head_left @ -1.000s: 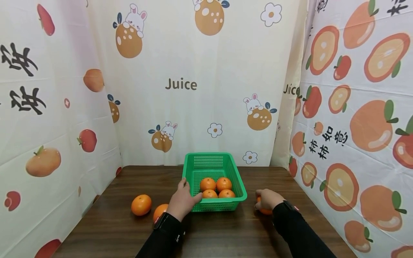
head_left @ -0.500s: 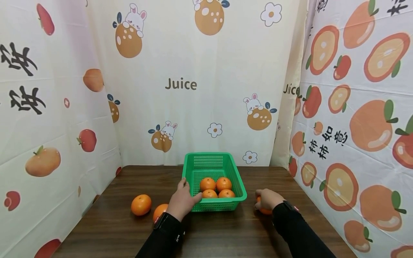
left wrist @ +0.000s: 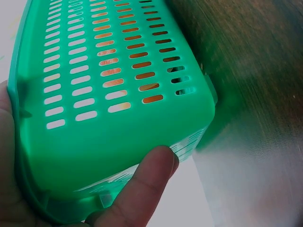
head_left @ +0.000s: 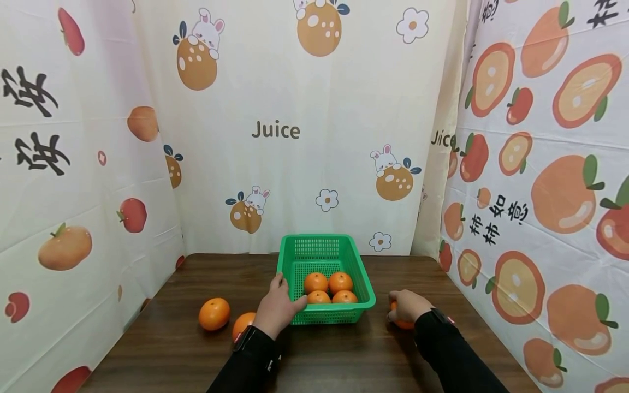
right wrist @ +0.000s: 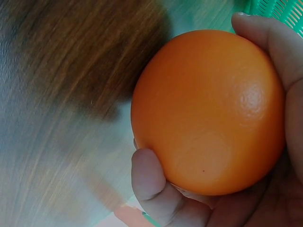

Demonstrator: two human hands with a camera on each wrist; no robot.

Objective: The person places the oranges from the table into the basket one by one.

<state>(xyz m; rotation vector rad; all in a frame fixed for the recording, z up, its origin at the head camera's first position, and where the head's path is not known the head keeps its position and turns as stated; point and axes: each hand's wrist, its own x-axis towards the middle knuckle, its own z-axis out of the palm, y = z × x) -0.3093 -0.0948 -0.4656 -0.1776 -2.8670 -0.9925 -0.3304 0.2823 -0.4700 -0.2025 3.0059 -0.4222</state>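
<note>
A green slotted plastic basket [head_left: 339, 316] stands on the table, holding several oranges [head_left: 318, 282] towards its front. My left hand [head_left: 276, 310] grips the basket's front left corner, thumb over the rim. In the left wrist view, a finger [left wrist: 144, 187] presses along the outer wall of the basket [left wrist: 123, 137]. To the right of the basket, my right hand [head_left: 411, 304] holds another orange [right wrist: 208, 113], fingers curled round it. From the head view that orange is mostly covered by the hand.
Two more oranges lie on the dark wooden table [head_left: 162, 349] at the left, one farther out [head_left: 214, 314] and one [head_left: 243, 326] partly behind my left wrist. Fruit-printed curtains [head_left: 314, 180] enclose the table at the back and both sides.
</note>
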